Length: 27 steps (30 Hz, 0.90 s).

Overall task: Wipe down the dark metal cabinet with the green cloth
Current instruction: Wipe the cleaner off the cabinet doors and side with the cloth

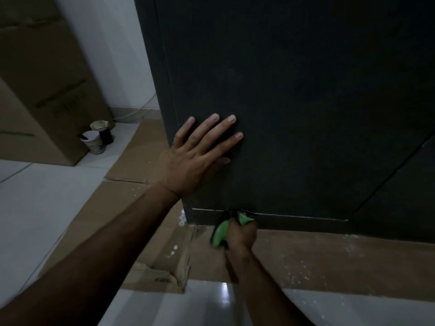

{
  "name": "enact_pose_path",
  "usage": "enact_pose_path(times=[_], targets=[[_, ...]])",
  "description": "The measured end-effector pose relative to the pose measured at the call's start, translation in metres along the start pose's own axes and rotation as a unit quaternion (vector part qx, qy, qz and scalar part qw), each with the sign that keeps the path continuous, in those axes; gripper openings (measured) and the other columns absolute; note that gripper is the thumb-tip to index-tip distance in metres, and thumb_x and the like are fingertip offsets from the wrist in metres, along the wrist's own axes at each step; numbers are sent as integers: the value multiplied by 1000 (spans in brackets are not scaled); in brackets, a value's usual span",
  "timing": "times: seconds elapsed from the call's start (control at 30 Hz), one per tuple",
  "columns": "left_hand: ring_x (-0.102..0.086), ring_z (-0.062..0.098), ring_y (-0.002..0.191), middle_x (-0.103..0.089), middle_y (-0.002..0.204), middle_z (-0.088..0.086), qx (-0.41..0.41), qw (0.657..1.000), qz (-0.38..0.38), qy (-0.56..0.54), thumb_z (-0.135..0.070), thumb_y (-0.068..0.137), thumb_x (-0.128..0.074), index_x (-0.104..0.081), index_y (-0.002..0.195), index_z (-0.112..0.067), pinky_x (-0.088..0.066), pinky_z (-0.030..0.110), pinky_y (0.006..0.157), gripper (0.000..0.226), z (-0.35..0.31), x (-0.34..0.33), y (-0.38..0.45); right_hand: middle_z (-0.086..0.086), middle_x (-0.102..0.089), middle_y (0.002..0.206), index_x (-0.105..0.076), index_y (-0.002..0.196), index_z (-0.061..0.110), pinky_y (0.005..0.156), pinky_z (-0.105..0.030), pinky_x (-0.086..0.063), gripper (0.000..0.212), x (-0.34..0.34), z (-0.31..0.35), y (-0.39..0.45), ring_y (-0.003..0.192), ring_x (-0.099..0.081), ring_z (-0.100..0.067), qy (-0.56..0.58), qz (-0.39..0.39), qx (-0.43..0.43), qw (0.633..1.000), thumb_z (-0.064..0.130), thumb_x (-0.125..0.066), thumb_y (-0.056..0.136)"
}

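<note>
Nearest the camera, a glossy white tiled floor runs under flattened cardboard sheets flecked with white specks, laid along the foot of the cabinet. Just beyond, low at centre, the right hand is clenched around the green cloth, bunched in the fist and held against the bottom edge of the dark metal cabinet, at the thin pale seam above its base strip; this area is motion-blurred. Above and to the left, the left hand lies flat on the cabinet's front face near its left edge, fingers straight and spread, grasping nothing. The cabinet fills the centre and right of the view. Farther left, two paper cups stand on the floor, touching each other, beside a large cardboard box. Behind these is a white wall.
</note>
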<state>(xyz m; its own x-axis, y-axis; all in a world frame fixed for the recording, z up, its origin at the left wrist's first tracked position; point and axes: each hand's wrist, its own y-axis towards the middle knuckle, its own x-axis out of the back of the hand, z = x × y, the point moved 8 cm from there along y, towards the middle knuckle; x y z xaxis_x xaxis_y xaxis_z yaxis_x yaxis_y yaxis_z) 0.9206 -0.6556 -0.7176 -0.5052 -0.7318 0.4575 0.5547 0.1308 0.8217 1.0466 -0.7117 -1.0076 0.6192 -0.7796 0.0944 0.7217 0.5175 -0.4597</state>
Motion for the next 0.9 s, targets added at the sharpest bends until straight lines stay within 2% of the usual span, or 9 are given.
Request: enact_pose_path(times=[0.07, 0.27, 0.33, 0.4, 0.53, 0.63, 0.73, 0.83, 0.9], targets=[[-28, 25, 156, -32, 168, 3, 3, 1000, 8, 2, -40, 105, -61, -41, 159, -29, -26, 54, 123, 58, 0, -2, 1, -17, -69, 118, -61, 114, 9, 98, -42, -52, 34, -3, -6, 3, 110, -66, -37, -12, -4, -24, 1000, 13, -75, 83], [-21, 21, 159, -21, 172, -2, -9, 1000, 22, 19, -44, 106, -57, -31, 163, -33, -16, 48, 127, 63, 1, -4, -2, -24, -58, 138, -48, 138, -4, 106, -44, -48, 42, -151, -20, -61, 123, -59, -39, 95, 270, -119, 951, 0, -60, 98], [-15, 21, 160, -13, 174, -2, -27, 998, 50, 18, -45, 107, -54, -25, 164, -33, -9, 47, 128, 66, 4, -5, -3, -16, -66, 124, -52, 132, 4, 95, -39, -56, 50, -143, -16, -71, 109, -66, -33, 110, 269, -102, 951, 6, -76, 87], [-11, 21, 161, -11, 174, -2, -37, 997, 63, 19, -44, 106, -55, -24, 165, -32, -6, 46, 129, 67, 4, -3, -2, -15, -69, 120, -57, 129, 9, 95, -49, -56, 62, -114, -11, -65, 107, -68, -34, 90, 265, -87, 956, 17, -86, 74], [-27, 26, 156, -31, 168, 4, 0, 999, 35, -16, -37, 105, -61, -47, 154, -25, -21, 50, 126, 53, -7, 9, 6, -8, -76, 109, -67, 118, 18, 86, -46, -60, 38, -33, 7, -23, 97, -72, -27, 40, 252, -43, 966, 21, -77, 81], [-44, 31, 137, -47, 150, 9, 32, 998, 19, -48, -29, 102, -60, -60, 133, -20, -34, 47, 110, 32, -20, 18, 14, -9, -77, 104, -73, 112, 19, 84, -46, -61, 34, 4, 29, -20, 97, -74, -29, 68, 284, -60, 955, 25, -72, 79], [-53, 29, 98, -54, 118, 10, 32, 989, 78, -121, -29, 101, -54, -59, 115, -14, -44, 45, 81, 21, -43, 15, 8, -15, -75, 113, -71, 118, 12, 86, -42, -60, 28, 31, 57, -24, 106, -71, -30, 106, 309, -99, 940, 20, -58, 95], [-51, 13, 72, -57, 86, -3, 109, 935, 189, -280, -48, 103, -48, -60, 98, -20, -48, 36, 64, 31, -70, -1, -14, -22, -71, 118, -64, 126, 0, 91, -40, -58, 39, 70, 94, -26, 111, -68, -33, 144, 335, -127, 922, 20, -48, 98], [-51, 8, 64, -57, 78, -11, 151, 893, 243, -347, -68, 97, -51, -58, 93, -25, -47, 32, 58, 43, -95, -13, -22, -18, -74, 105, -66, 120, 1, 73, -33, -60, 34, 95, 120, -31, 90, -74, -26, 115, 378, -98, 913, 15, -46, 97]])
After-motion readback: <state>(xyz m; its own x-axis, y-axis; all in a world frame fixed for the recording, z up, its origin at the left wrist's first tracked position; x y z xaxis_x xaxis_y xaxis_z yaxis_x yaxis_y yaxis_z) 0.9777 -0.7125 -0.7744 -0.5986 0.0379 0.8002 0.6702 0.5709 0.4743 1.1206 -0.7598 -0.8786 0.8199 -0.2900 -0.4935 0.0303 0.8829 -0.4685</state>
